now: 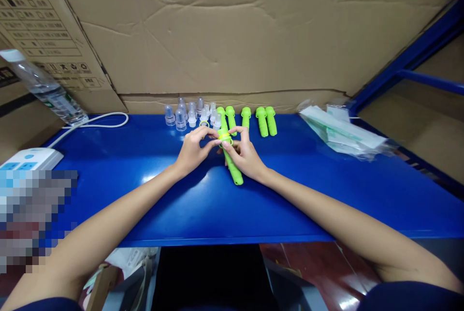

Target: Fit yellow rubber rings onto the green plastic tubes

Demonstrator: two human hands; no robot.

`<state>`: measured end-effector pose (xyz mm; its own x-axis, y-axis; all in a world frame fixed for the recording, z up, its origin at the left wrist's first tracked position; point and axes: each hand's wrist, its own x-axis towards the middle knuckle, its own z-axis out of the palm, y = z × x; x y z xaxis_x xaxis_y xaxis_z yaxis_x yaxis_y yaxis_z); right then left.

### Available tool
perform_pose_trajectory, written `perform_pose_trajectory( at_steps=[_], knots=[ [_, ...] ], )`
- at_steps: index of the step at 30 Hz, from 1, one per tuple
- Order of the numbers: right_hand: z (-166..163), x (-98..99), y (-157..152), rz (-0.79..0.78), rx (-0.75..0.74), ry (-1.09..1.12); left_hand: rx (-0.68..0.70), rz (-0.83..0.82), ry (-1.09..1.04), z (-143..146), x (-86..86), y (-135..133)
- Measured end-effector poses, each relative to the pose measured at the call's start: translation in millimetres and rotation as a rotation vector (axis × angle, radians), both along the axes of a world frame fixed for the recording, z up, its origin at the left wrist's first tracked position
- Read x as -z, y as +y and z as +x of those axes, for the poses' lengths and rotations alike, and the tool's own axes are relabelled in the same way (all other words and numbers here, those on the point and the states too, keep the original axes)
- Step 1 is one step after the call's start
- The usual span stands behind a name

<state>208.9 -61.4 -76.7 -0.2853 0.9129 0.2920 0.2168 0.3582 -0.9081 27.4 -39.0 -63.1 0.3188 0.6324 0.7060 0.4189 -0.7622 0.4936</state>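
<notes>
A bright green, flashlight-shaped plastic tube (234,168) is tilted above the blue table, wide end away from me. A thin yellow ring (225,135) lies around its wide end. With thumb and index finger, my left hand (197,149) pinches the yellow ring at the left side of that end. My right hand (246,156) grips the tube from the right, its thumb on the near side and its index finger bent at the ring. Just beyond my left fingers is another yellow ring (204,124), partly covered, beside several clear plastic caps (181,120).
More green tubes (261,122) lie along the back of the blue table (181,209), against a cardboard wall (217,35). Plastic-wrapped packets (340,132) are at right. A water bottle (47,91), white cable (105,120) and power strip (36,158) occupy the left.
</notes>
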Motion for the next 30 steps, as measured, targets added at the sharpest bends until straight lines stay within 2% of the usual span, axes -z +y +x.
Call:
perform_pose_trajectory(
  at_steps=[4, 10, 15, 24, 30],
  knots=[
    [-3.6, 2.1, -3.6, -0.008, 0.015, -0.007, 0.002, -0.018, 0.014, 0.5, -2.2, -1.1],
    [-8.4, 1.3, -0.2, -0.023, -0.025, 0.145, -0.024, -0.038, -0.017, 1.1, -2.8, -0.3],
    [-9.2, -3.4, -0.1, 0.040, -0.008, 0.074, -0.015, -0.081, -0.096, 1.9, 0.7, -0.1],
    [-6.2, -4.4, -2.6, 0.213, 0.071, -0.035, 0.029, -0.018, -0.035, 3.0, -0.4, -3.0],
    [-3.1, -4.9, -0.5, 0.256, 0.073, -0.042, 0.080, 0.003, -0.038, 2.3, -1.1, -4.3]
  ],
)
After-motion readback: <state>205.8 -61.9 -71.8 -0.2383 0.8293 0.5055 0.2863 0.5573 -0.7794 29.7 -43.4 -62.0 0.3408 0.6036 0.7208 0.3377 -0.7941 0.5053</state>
